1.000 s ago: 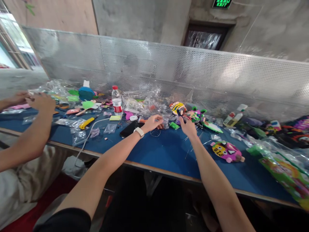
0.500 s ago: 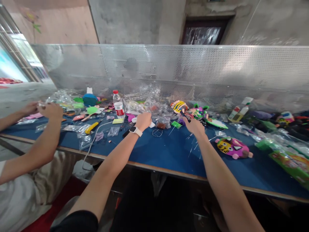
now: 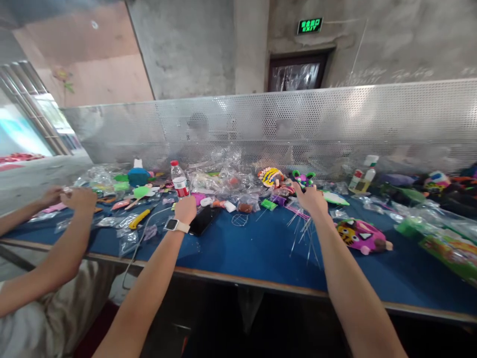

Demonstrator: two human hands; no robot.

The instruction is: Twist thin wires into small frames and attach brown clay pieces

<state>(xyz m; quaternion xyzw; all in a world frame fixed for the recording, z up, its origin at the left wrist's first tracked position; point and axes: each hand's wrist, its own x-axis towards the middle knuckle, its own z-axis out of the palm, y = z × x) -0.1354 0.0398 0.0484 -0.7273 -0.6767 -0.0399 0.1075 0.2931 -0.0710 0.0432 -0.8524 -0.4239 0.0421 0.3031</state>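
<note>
My left hand (image 3: 185, 210) is above the table beside the red-capped bottle (image 3: 179, 180), its back towards me. Its fingers curl away, so anything in them is hidden. A black phone (image 3: 203, 220) lies just right of the wrist, which wears a watch. My right hand (image 3: 312, 200) reaches to the back of the table by a green-and-black clay figure (image 3: 303, 177). Thumb and fingers look apart, with nothing clearly held. Below it lie thin metal wires (image 3: 301, 229). A striped clay figure (image 3: 271, 176) stands to its left, and a pink clay animal (image 3: 362, 236) rests by the forearm.
Another person's hands (image 3: 76, 198) work at the left. A yellow cutter (image 3: 139, 219), a cable (image 3: 138, 244) and clear plastic bags (image 3: 223, 179) lie about. A spray bottle (image 3: 367, 174) and a green package (image 3: 449, 251) are at the right. A perforated metal screen (image 3: 253, 117) runs behind.
My left hand has moved left towards the bottle, uncovering the phone and small clay pieces. The right hand has shifted slightly right. The view has tilted up.
</note>
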